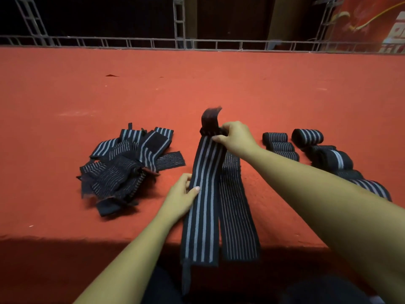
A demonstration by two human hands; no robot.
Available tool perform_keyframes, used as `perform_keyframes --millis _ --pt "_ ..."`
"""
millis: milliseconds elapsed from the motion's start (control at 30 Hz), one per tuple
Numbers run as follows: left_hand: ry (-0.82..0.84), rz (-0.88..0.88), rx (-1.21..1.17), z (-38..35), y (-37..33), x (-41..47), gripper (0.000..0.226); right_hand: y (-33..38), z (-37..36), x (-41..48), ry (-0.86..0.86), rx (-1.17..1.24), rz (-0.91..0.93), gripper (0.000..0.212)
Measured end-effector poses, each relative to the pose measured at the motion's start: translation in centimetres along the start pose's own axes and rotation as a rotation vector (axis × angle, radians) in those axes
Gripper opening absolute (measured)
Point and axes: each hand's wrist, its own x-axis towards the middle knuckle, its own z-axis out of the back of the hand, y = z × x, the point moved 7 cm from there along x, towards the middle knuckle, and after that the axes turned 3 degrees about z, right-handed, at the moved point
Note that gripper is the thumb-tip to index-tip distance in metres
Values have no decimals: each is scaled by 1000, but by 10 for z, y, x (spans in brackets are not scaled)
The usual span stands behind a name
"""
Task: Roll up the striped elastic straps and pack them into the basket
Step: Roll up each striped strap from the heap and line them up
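A long black strap with white stripes (203, 205) lies stretched toward me across the red table (197, 84), its near end hanging over the edge. My right hand (235, 137) pinches the strap's far end, where a dark tab sticks up. My left hand (180, 198) grips the strap's left edge at mid-length, thumb on top. A second flat strap (236, 211) with thinner stripes lies right beside it. No basket shows in the head view.
A loose heap of unrolled striped straps (127, 165) sits to the left. Several rolled straps (282, 145) lie in rows on the right, partly under my right forearm. A metal railing (197, 43) runs behind the table's far edge.
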Motion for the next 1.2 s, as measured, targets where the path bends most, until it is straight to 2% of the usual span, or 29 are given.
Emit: perform_keyframes --millis 233,400,533,633,700,733,800,933,1100,1200 --pt "-95 -9 140 -4 3 5 27 -54 -39 64 -40 180 -133 17" --pt "-134 -14 139 -5 10 9 31 -80 -74 107 100 157 -240 7" --pt "-155 -41 127 -3 10 8 38 -89 -83 129 62 221 -301 20" --pt "-184 -45 123 -2 10 9 40 -105 -98 123 42 268 -390 7" --pt "-201 -41 121 -1 11 10 39 -109 -103 111 79 163 -385 45" --pt "-204 -38 121 -2 11 10 38 -103 -100 100 92 83 -334 51" --pt "-207 -27 120 -1 13 12 36 -85 -91 74 100 -47 -223 48" --pt "-216 -12 118 0 12 12 35 -54 -84 9 147 -111 -68 44" --pt "-254 8 108 3 9 8 31 -42 -99 -73 314 -365 -101 58" --pt "-282 25 110 5 7 5 27 -45 -112 -100 314 -432 -69 63"
